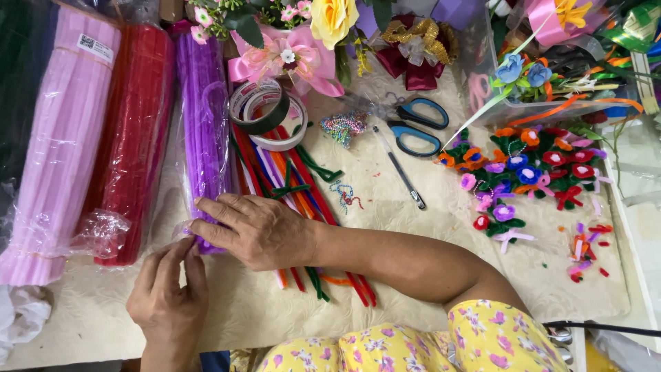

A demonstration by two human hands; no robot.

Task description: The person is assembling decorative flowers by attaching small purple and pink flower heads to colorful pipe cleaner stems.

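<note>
Purple fuzzy pipe-cleaner bundle in clear plastic wrap [204, 131] lies lengthwise on the cream textured tablecloth [385, 213], its near end under both hands. The right hand [258, 231], reaching across, lies flat with its fingers spread over the wrap's end; the left hand [169, 296] pinches thumb and fingertips together on the crinkled plastic. Red [134, 138] and pink wrapped bundles [58, 151] crowd the left, the pink one cut off by the frame. Loose coloured stems [303, 186] lie partly hidden beneath the wrist. Blue-handled scissors [418, 127] rest well apart.
</note>
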